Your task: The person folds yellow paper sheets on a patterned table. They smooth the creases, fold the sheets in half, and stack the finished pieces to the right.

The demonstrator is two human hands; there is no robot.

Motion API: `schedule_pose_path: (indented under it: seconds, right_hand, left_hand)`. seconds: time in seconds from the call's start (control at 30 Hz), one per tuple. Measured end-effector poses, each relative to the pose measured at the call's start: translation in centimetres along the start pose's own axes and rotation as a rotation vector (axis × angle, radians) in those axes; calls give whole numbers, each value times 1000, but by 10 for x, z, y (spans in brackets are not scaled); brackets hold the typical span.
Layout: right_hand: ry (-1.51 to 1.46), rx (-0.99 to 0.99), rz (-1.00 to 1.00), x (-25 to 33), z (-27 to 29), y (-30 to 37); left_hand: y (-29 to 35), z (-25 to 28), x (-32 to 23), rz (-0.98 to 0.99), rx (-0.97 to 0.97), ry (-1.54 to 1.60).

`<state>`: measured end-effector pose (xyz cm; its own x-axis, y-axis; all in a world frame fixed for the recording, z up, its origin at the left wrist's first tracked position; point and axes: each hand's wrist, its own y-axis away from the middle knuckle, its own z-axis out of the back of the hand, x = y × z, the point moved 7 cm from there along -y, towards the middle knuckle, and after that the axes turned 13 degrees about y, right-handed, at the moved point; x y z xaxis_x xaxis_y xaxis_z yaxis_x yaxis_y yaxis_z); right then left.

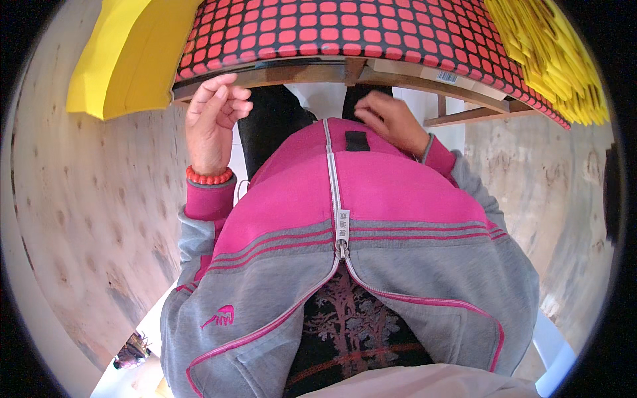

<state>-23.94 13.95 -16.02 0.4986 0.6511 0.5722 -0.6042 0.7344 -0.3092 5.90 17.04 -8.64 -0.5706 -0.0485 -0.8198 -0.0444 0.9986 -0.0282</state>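
My left hand (211, 123) is raised at the near left edge of the table, palm turned inward. Its fingers are loosely bent and apart, and nothing is in it. A red bead bracelet (208, 176) circles that wrist. Over my lap, just in front of the table edge, hovers my right hand (393, 121), its fingers loosely curled with a gap between them; no object shows there. Closest to the left hand is a yellow folded sheet (123, 56) hanging over the table's left end. The table (292, 40) has a red-and-black checked cover.
A thick stack of yellow sheets (554, 56) overhangs the table's right end. Beneath the tabletop runs a wooden frame (464, 119), with a pale carton (424, 71) on it. A light blue chair part (554, 355) shows behind me at right.
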Motion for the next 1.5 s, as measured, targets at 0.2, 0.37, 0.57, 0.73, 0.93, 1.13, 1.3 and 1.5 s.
schedule_pose_path:
  seconds: [0.2,0.37,0.57,0.73,0.93,1.13,1.3,1.5]
  right_hand:
    - [257,72,173,24,-30,-36]
    - [501,165,102,16,-65,-100]
    - [689,-57,35,-19,-102,-143]
    - [302,-407,66,-45,-102,-151]
    - [658,-249,4,-85,-136,-140]
    - [667,-201,-32,-94,-140,-136]
    - [601,-160,-136,-79,-126,-143]
    - [636,-300,43,-26,-97,-149]
  left_hand:
    - [30,44,7,-54,-107,44]
    - [70,88,35,54,-262,122]
    - [103,128,43,37,-429,147]
    - [95,136,25,-34,-503,105]
    - [76,137,-35,-335,-575,-106]
    - [81,129,-97,-598,-639,-311]
    - [98,121,-113,-639,-671,-393]
    - [109,101,-128,-692,-637,-461]
